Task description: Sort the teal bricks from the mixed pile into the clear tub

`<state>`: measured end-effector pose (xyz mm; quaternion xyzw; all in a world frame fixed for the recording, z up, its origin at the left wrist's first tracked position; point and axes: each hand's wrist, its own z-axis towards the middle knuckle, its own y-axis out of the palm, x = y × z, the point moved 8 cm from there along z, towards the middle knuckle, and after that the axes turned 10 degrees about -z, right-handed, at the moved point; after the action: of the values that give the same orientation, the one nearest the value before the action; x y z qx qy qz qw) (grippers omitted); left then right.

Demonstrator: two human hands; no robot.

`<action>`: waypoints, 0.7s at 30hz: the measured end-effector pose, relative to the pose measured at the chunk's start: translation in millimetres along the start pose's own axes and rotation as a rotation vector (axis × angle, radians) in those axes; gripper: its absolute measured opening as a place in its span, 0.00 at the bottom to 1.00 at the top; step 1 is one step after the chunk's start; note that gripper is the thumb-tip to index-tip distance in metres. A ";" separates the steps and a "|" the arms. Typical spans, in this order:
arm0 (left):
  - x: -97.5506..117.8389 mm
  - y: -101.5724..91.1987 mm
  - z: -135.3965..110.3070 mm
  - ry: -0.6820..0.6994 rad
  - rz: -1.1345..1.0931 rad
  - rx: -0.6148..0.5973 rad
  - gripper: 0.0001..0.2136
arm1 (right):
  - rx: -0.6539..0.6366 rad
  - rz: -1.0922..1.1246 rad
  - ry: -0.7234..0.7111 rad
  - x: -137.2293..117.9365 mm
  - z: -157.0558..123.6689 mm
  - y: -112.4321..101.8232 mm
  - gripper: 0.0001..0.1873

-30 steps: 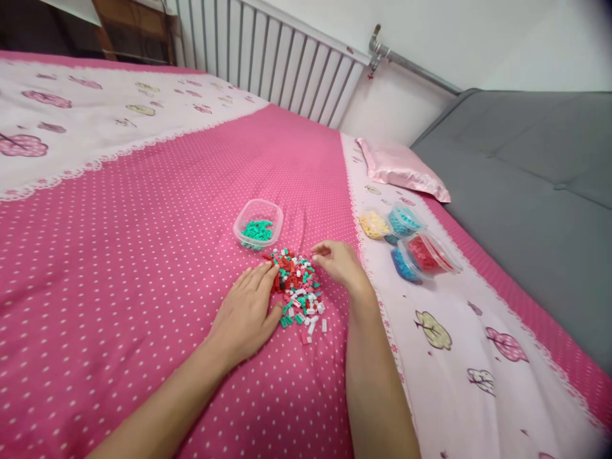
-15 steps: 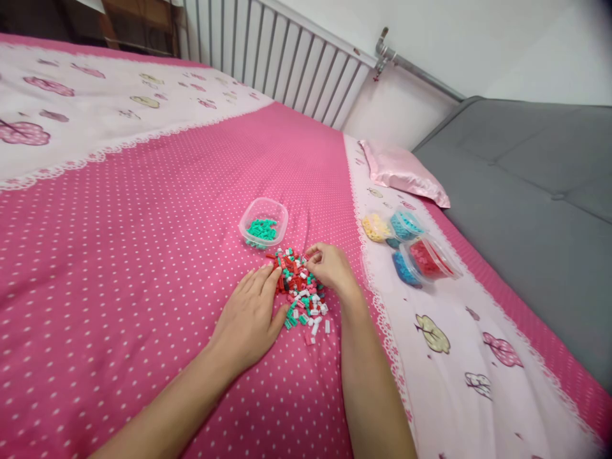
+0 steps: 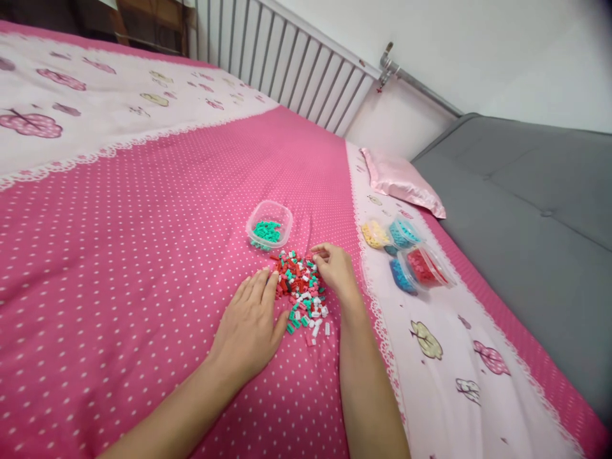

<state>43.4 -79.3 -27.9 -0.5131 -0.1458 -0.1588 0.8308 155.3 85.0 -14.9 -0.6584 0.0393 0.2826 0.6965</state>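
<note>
Head view: pink bedspread point(image 3: 167, 223), soft cotton-looking cloth with white polka dots and shallow wrinkles; pale printed panels, lace-patterned edging, upper left and right. One heap of mixed bricks point(image 3: 303, 290) at frame centre: small, hard, plastic-looking pieces in red, green, white and pink, too many to count. One clear tub point(image 3: 270, 211), rounded-square and open-topped, just above the heap, green bricks point(image 3: 266, 231) inside.

Two hands. Left hand point(image 3: 248, 322) lies palm down at the heap's left edge, fingers straight and side by side, thumb set apart. Right hand point(image 3: 333, 268) at the heap's upper right, fingers curled toward the thumb; cannot tell whether anything is pinched.

Edges: narrow strip of cloth between tub and heap; dotted cloth runs wide from left hand to left frame edge. Right forearm lies near the lace line.

Right of centre, at least four clear tubs point(image 3: 444, 274) clustered: yellow, light blue, blue, red contents. Beyond: one satiny pink pillow point(image 3: 401, 182), grey padded headboard point(image 3: 526, 172), one ribbed white radiator point(image 3: 282, 57), upper centre.
</note>
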 end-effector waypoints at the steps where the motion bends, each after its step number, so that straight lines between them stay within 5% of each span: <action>1: 0.0 0.0 -0.3 -0.004 0.004 -0.005 0.28 | 0.017 0.011 -0.038 -5.1 -0.6 -1.1 0.11; 8: -0.2 0.3 -0.2 -0.016 0.012 -0.028 0.27 | -0.060 -0.029 -0.438 -58.9 -15.5 13.5 0.16; 21: -0.3 2.1 0.5 -0.018 -0.010 -0.053 0.27 | -0.025 -0.170 -0.236 -32.3 -9.2 6.4 0.11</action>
<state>43.9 -77.9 -29.5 -0.5354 -0.1515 -0.1623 0.8149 128.2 65.2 -8.0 -0.6303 -0.1024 0.2983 0.7095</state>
